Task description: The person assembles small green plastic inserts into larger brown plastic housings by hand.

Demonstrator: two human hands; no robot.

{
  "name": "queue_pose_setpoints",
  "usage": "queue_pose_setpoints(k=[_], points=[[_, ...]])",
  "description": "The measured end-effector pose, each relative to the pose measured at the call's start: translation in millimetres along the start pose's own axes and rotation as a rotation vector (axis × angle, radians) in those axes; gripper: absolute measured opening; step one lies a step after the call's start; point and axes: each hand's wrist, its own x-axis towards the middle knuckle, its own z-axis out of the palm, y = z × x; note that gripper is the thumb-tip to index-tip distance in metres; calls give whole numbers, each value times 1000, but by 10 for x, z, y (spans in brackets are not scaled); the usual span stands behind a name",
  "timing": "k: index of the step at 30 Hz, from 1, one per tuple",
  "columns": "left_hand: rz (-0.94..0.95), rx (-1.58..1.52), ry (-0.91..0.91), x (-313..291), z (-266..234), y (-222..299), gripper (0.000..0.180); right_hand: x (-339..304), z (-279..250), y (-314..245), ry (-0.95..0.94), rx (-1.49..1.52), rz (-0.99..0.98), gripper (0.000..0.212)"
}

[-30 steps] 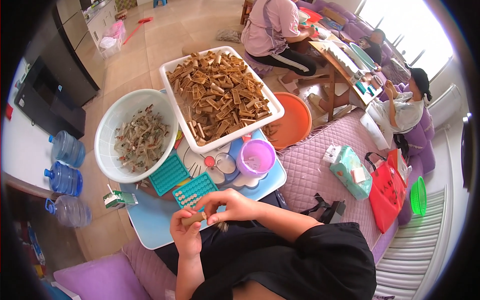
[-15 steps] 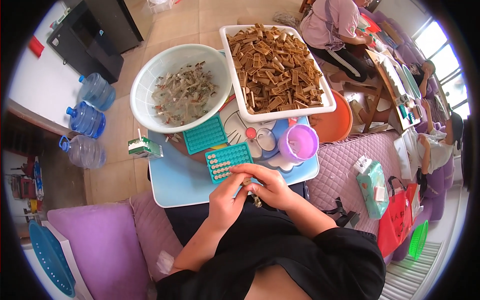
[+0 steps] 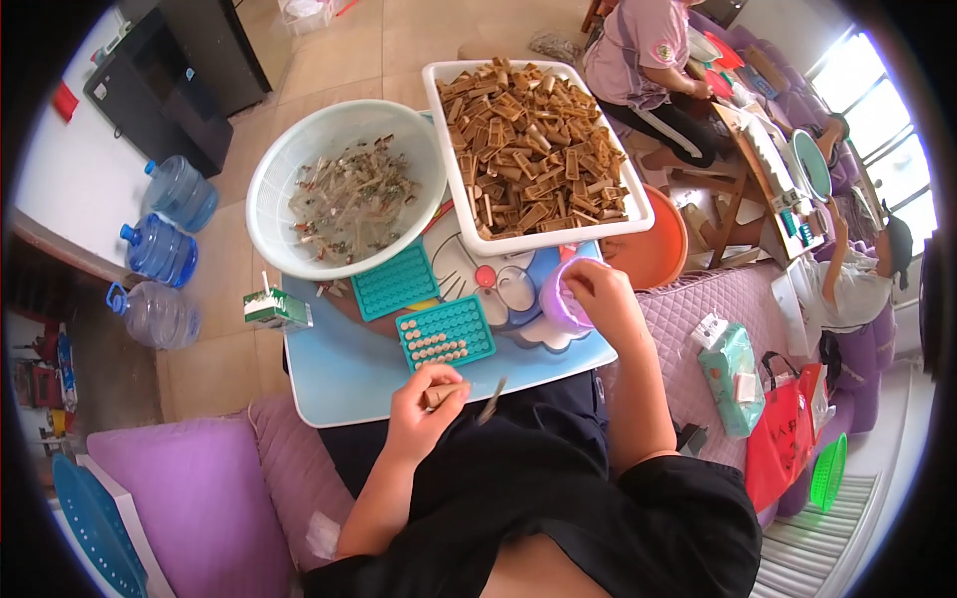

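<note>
My left hand (image 3: pixel 423 414), in front of the table edge, is closed around a small brown plastic piece (image 3: pixel 445 395). A thin clear-and-metallic strip (image 3: pixel 492 401) shows beside it over my lap; whether the two are joined I cannot make out. My right hand (image 3: pixel 601 291) is at the purple cup (image 3: pixel 563 299), its fingers pressed together and pointing down over the rim. Anything in those fingertips is hidden. Close to my left hand lies a teal peg tray (image 3: pixel 478 324) partly filled with small pale round pieces. A second teal tray (image 3: pixel 396 282) lies behind it.
On the blue table (image 3: pixel 344 379) stand a white basin (image 3: pixel 261 199) of clear strips and a white tub (image 3: pixel 469 242) heaped with brown pieces. A green carton (image 3: pixel 277 307) is at the left edge, an orange basin (image 3: pixel 668 239) behind right. Other people sit at a far table.
My hands have separated. The right one has moved right and away from me to the purple cup; the left has dropped slightly nearer, keeping the brown piece.
</note>
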Motion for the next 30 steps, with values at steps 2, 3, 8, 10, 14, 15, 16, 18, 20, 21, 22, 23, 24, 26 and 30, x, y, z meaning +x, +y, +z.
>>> queue_pose_setpoints(k=[2, 3, 8, 10, 14, 15, 16, 18, 20, 21, 22, 23, 24, 26, 30], points=[[-35, -1, -25, -34, -96, 10, 13, 63, 58, 305, -258, -234, 58, 22], [-25, -4, -30, -33, -105, 32, 13, 91, 129, 442, -408, -365, 66, 23], [126, -49, -35, -18, -117, 46, 15, 203, 472, 808, -492, -497, 32, 18], [103, -87, -18, -46, -134, 20, 15, 230, 515, 841, -491, -516, 48, 16], [91, -72, -5, -65, -147, 1, 15, 229, 526, 803, -472, -536, 59, 12], [72, -82, 1, -62, -149, 3, 15, 243, 509, 775, -511, -558, 78, 13], [52, -92, 6, -59, -148, 5, 15, 232, 491, 763, -512, -558, 77, 13], [76, -78, 3, -49, -136, 15, 14, 208, 438, 730, -500, -547, 12, 14], [99, -64, 4, -30, -100, 21, 14, 157, 323, 679, -441, -478, 1, 15], [104, -108, 6, -22, -77, 12, 12, 133, 258, 617, -382, -409, -10, 16], [108, -151, 9, -12, -77, 2, 13, 102, 166, 513, -306, -332, 14, 17], [104, -149, 17, -1, -98, -5, 13, 96, 92, 391, -314, -328, 10, 17], [26, -234, -23, 16, -97, -24, 14, 63, -17, 267, -192, -121, 104, 15], [-54, -300, -53, 33, -47, -55, 16, -16, -116, 89, -84, 87, 198, 14], [-170, -424, -70, 111, 147, 29, 14, -191, 81, -311, -250, 957, 180, 10]])
